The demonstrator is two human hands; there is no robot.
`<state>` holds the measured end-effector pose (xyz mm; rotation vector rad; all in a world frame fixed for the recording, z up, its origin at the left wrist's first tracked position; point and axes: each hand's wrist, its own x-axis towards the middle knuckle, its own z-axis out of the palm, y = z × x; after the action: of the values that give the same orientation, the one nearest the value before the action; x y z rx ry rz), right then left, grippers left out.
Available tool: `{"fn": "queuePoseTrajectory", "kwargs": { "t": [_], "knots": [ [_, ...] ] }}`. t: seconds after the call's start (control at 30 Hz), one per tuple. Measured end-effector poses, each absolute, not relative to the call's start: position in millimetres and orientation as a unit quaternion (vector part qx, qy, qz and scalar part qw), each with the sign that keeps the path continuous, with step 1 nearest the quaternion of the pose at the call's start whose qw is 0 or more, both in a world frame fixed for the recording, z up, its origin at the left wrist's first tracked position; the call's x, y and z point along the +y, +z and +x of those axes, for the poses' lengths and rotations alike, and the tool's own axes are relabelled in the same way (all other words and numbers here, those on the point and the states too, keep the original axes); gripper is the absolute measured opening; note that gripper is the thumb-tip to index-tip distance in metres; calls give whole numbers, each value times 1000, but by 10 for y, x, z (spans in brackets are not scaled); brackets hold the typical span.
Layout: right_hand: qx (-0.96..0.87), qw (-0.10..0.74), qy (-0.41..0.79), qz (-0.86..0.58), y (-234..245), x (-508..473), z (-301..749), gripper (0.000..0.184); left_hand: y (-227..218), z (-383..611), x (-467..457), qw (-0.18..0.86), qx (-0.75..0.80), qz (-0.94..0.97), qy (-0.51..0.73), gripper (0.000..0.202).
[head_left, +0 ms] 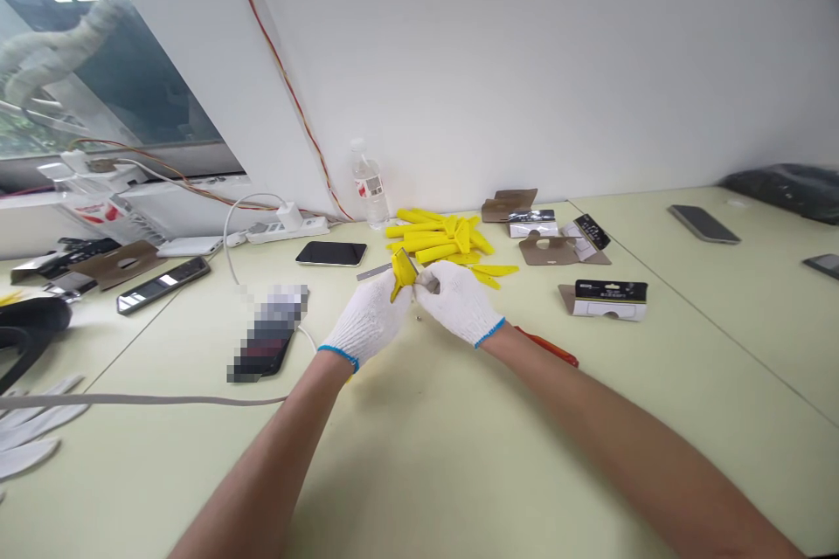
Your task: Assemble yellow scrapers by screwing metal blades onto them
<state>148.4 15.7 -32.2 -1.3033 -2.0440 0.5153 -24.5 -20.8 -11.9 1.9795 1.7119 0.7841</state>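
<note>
My left hand point(375, 319), in a white knit glove with a blue cuff, is closed around a yellow plastic scraper point(404, 269). The scraper's head points up, with a grey metal strip along its right edge. Against that edge, the fingers of my right hand point(459, 301), gloved alike, are pinched together; what they hold is too small to make out. A tiny metal piece point(419, 318) lies on the table just below the hands. Behind my left fingers rests a flat grey blade point(373, 272). Beyond both hands is a pile of yellow scraper parts point(433, 238).
A red-orange tool point(549, 348) lies partly behind my right forearm. Opened packages point(609, 299) are at the right. Phones point(331, 253), a power strip point(288, 230) and a water bottle point(370, 188) stand along the back and left. A pale cable point(144, 400) crosses the left side.
</note>
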Motion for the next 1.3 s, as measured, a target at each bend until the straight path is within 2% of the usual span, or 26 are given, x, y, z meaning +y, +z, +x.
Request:
{"fn": "queuePoseTrajectory", "kwargs": {
  "t": [0.13, 0.23, 0.37, 0.57, 0.87, 1.07, 1.3],
  "knots": [
    [-787, 312, 192, -497, -313, 168, 1528, 15, -76, -240, -184, 205, 609, 711, 287, 22],
    [-795, 286, 186, -501, -322, 195, 1561, 15, -71, -265, -161, 209, 617, 702, 289, 19],
    [-810, 237, 180, -505, -376, 250, 1535, 16, -101, -346, -138, 221, 639, 677, 292, 27],
    [-828, 177, 184, -499, -407, 351, 1422, 32, -133, -452, -132, 262, 653, 643, 304, 37],
    [-809, 179, 210, -519, -225, 348, 1506, 34, -177, -555, -120, 359, 641, 600, 317, 38],
    [-796, 151, 285, -511, -118, 309, 1527, 41, -186, -533, -137, 392, 626, 590, 327, 39],
    [-762, 122, 377, -512, -83, 281, 1513, 42, -220, -522, -139, 412, 622, 580, 328, 41]
  ]
}}
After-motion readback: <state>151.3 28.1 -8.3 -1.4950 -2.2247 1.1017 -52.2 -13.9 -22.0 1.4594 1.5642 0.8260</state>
